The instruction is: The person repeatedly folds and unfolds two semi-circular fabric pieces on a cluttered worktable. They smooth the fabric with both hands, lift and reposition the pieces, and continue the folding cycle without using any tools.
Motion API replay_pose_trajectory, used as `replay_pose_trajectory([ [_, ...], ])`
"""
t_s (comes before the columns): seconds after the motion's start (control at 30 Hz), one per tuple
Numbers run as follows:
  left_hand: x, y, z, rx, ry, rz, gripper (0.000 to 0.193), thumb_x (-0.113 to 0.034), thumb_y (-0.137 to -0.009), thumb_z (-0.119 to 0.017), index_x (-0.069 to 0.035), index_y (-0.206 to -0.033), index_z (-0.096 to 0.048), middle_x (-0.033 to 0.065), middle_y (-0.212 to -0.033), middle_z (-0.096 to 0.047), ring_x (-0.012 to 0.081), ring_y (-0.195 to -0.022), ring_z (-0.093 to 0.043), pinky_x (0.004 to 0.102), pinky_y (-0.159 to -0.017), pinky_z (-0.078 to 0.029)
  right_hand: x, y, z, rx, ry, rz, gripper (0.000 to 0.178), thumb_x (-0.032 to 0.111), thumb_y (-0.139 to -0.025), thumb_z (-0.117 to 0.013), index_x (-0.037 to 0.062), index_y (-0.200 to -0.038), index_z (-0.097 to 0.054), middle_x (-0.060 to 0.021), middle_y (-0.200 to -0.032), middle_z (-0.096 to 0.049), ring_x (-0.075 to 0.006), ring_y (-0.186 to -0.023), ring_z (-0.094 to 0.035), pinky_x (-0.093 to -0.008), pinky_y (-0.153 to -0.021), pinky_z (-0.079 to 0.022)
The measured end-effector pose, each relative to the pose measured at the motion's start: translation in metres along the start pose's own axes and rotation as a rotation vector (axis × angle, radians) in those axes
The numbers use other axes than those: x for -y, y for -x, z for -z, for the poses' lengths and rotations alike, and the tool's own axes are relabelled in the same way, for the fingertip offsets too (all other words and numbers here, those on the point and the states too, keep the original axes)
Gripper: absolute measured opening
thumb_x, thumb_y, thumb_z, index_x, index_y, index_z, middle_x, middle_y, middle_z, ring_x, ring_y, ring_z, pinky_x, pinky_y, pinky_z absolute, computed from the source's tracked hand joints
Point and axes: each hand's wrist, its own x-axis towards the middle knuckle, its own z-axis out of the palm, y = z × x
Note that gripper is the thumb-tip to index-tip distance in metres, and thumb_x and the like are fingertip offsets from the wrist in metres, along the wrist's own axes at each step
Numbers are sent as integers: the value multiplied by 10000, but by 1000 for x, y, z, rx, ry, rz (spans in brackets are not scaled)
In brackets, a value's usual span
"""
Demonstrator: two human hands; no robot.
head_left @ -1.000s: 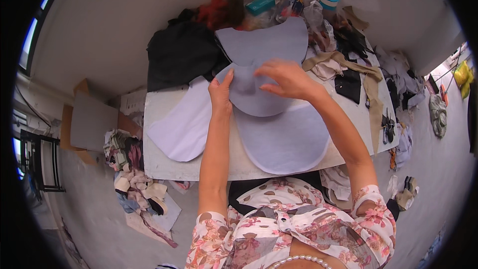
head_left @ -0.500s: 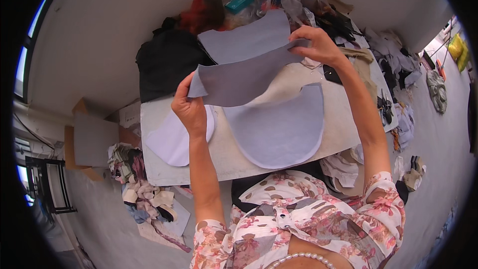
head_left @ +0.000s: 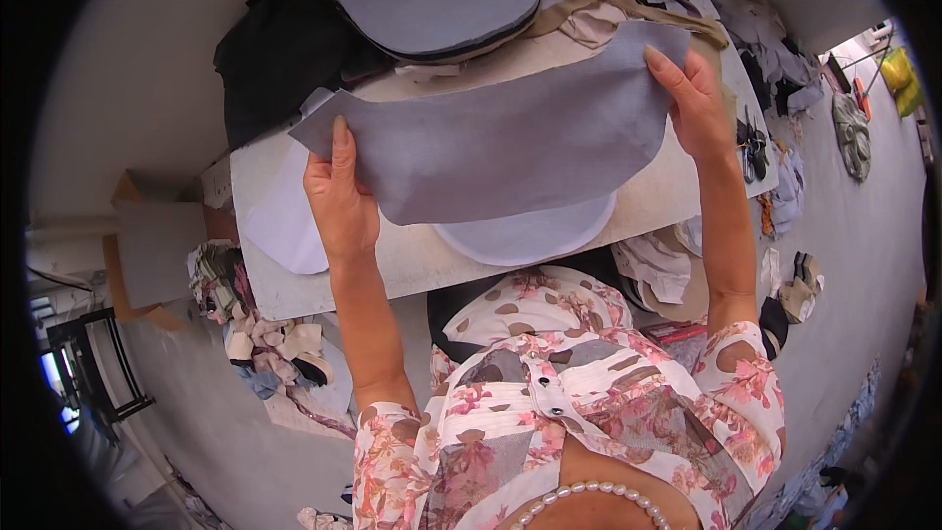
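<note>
Stretched between my two hands is a grey fabric piece [head_left: 510,137] with a curved lower edge, lifted above the table. My left hand [head_left: 341,198] pinches its left end, thumb on top. At the upper right corner, my right hand [head_left: 695,103] grips the other end the same way. Below the held piece, a pale grey-blue curved fabric piece [head_left: 530,238] lies on the table, mostly covered from view. Beyond it rests a stack of grey curved pieces [head_left: 442,5]. A white curved piece [head_left: 287,221] lies left of my left hand.
Black cloth [head_left: 280,64] is heaped at the table's far left. Dark scissors [head_left: 753,147] lie near the right edge of the white table [head_left: 392,270]. Fabric scraps [head_left: 280,348] pile up on the left floor, and a cardboard box [head_left: 157,250] stands nearby.
Both hands have spread the held grey piece wider and flatter, its broad face now showing. The right hand has come nearer. The whole view has shifted, with the table's back edge higher.
</note>
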Motion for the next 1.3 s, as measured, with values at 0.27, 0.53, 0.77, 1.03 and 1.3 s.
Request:
replay_pose_trajectory([
  [0.27,12,34,7,-34,-3,218,220,-178,-964,-573,-14,-1112,-589,36,-1078,-649,90,-939,-607,240,-841,-480,-9,41,4,-4,-46,-175,298,224,-941,-598,-5,-1133,-592,-16,-1023,-642,-70,-916,-578,-231,-832,-462],
  [0.53,56,18,19,-120,-154,305,242,-218,-951,-602,-4,-1065,-601,17,-976,-653,59,-834,-587,212,-751,-479,-56,27,9,26,56,-267,349,278,-939,-602,-5,-1142,-589,-9,-1020,-636,-64,-909,-564,-226,-812,-455],
  [0.77,86,4,26,-172,-942,-14,371,-295,-836,-720,-6,-690,-541,-15,-526,-453,80,-526,-337,267,-478,-304,-95,10,10,-73,539,-108,306,285,-894,-643,-5,-989,-620,-67,-784,-661,-129,-692,-593,-280,-644,-473],
  [1.03,84,-2,20,-181,-1168,-30,398,-306,-782,-757,0,-687,-522,16,-528,-426,114,-504,-350,285,-482,-327,-117,6,9,-217,869,21,327,277,-822,-704,-4,-808,-537,-183,-629,-564,-334,-549,-547,-375,-535,-429],
  [1.3,86,-5,31,-170,-1084,65,344,-289,-764,-781,0,-737,-596,-22,-566,-473,79,-521,-383,243,-493,-343,-112,4,3,-259,961,-64,339,308,-797,-727,23,-805,-544,-165,-622,-564,-349,-582,-572,-402,-544,-440],
])
